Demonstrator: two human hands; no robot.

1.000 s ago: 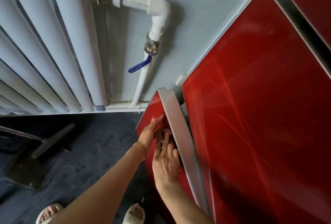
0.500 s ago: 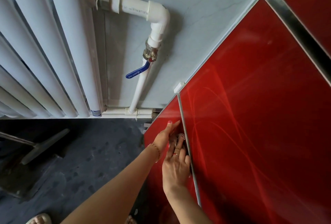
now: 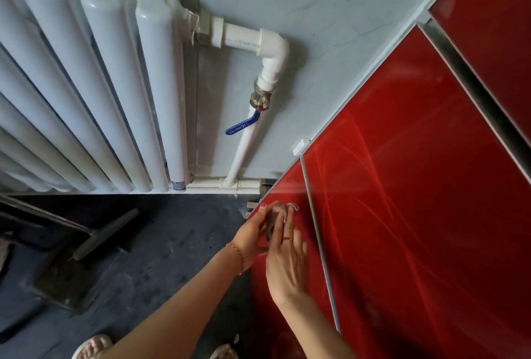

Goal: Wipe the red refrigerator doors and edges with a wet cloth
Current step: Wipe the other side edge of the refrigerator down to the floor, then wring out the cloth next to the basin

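Here, the glossy red refrigerator door panel (image 3: 416,215) fills the right of the view, with a narrower red door panel (image 3: 290,186) to its left across a thin metal edge strip (image 3: 319,238). A white column radiator (image 3: 86,94) and a white plastic pipe with a blue-handled valve (image 3: 244,126) are mounted on the pale wall behind. The panels are judged rigid, smooth and slippery when wet. The small pinkish wet cloth (image 3: 277,213) is bunched against the narrow panel, near the strip. It is judged light, soft and easily crushed, and is best taken in a bunched wad under the fingertips. The right hand (image 3: 287,261) is laid flat, fingers extended over the cloth. The left hand (image 3: 253,232) is cupped beside it, fingers closed around the cloth's left side.
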